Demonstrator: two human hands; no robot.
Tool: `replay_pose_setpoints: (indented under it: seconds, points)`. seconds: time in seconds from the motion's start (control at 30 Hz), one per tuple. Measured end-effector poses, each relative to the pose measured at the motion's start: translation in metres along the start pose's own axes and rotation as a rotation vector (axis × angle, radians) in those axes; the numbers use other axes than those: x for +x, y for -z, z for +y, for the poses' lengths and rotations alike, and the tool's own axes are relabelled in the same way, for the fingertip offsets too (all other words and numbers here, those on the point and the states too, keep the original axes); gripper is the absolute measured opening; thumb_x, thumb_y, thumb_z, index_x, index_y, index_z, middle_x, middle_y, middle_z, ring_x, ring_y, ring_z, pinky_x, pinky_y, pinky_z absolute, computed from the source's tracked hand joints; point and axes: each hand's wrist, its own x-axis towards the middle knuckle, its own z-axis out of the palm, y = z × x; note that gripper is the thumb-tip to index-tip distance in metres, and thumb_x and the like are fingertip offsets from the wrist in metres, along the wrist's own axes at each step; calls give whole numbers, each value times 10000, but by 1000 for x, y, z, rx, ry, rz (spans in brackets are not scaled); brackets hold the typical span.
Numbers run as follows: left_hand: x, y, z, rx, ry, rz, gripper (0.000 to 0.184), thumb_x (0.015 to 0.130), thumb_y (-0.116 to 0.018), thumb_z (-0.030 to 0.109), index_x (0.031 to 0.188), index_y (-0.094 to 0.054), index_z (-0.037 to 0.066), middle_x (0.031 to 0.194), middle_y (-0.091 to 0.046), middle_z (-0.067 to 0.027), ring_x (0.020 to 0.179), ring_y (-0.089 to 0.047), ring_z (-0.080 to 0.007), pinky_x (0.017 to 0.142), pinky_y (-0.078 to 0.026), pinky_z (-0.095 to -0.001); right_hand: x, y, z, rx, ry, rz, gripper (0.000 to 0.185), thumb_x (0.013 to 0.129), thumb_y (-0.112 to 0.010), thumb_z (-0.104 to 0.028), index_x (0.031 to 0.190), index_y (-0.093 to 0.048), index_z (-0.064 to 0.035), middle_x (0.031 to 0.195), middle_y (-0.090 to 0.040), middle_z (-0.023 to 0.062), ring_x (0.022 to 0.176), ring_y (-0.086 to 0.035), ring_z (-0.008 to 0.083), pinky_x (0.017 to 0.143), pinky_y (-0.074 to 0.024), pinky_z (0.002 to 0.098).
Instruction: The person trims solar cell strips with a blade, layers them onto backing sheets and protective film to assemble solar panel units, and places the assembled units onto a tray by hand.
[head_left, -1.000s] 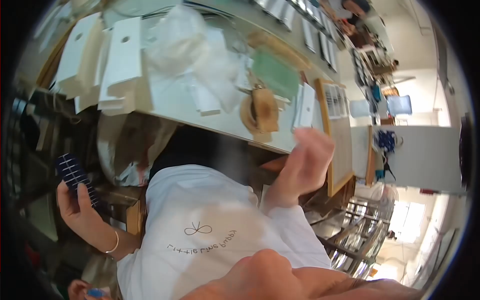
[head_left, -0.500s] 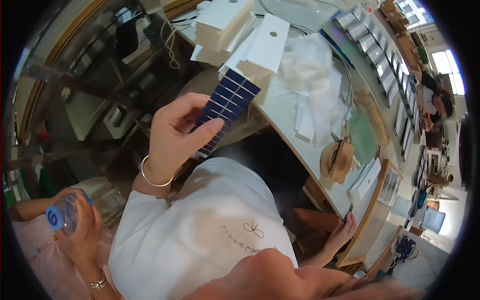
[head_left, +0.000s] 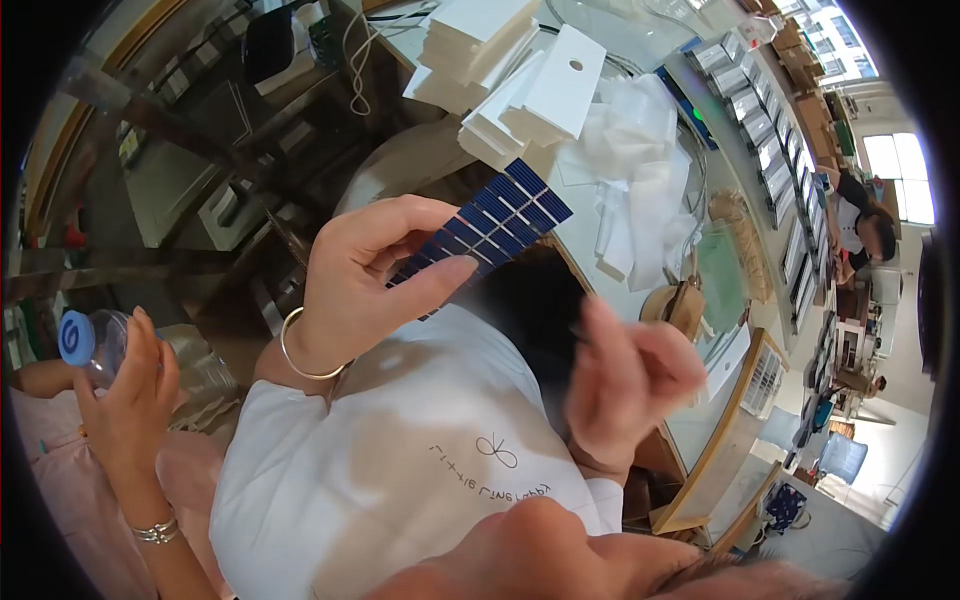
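Note:
My left hand (head_left: 350, 285), a bracelet at its wrist, pinches a dark blue panel (head_left: 512, 215) with pale grid lines, like solar cells, between thumb and fingers. The panel tilts up to the right, in front of my white shirt and near the stacked white boards (head_left: 560, 85). My right hand (head_left: 635, 385) is raised beside the table edge, blurred, its fingers bent together. Something small and dark shows at its fingertips, too smeared to identify.
Crumpled white sheets (head_left: 635, 130), a tape roll (head_left: 672, 308) and a green piece (head_left: 722, 275) lie on the table. Another person's hand (head_left: 130, 410) holds a capped bottle (head_left: 90, 345) at left. A person (head_left: 865, 225) sits beyond metallic parts (head_left: 765, 150) at upper right.
My left hand has brought the panel from the far left to in front of my body. My right hand dipped toward the table's near edge, then rose. The view has turned.

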Motion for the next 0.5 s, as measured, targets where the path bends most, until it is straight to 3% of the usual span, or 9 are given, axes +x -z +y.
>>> replay_pose_setpoints:
  seconds: [0.13, 0.23, 0.33, 0.5]
  points:
    - [-3, 4, 3, 18, -26, 23, 271, 884, -756, -57, 1148, -692, -71, 1032, -707, -63, 853, -653, -69, 729, -528, -204, 24, -30, -11, 210, 171, -133, 391, 758, -802, 48, 1143, -737, 20, 1000, -619, 125, 704, -607, 192, 584, -454, 250]
    - [-3, 6, 4, 43, -62, 23, 267, 876, -751, -71, 1138, -697, -72, 1046, -710, -74, 906, -665, -86, 790, -541, -221, 23, -42, -9, 256, 289, 70, 408, 732, -823, 55, 1125, -715, 42, 1040, -620, 145, 759, -624, 206, 584, -472, 273]
    - [-2, 4, 9, 52, -48, 40, 249, 874, -752, -52, 1116, -694, -63, 1028, -702, -68, 922, -663, -92, 827, -534, -238, 30, -40, -10, 264, 285, 89, 473, 698, -840, 58, 1144, -683, 34, 1062, -621, 181, 800, -628, 229, 598, -494, 295]
    - [1, 6, 4, 61, -66, 17, 265, 863, -750, -84, 1123, -705, -67, 1057, -713, -84, 941, -679, -99, 833, -550, -232, 28, -44, -3, 187, 267, 103, 512, 705, -804, 79, 1192, -656, 34, 1035, -627, 146, 822, -625, 232, 631, -497, 301]
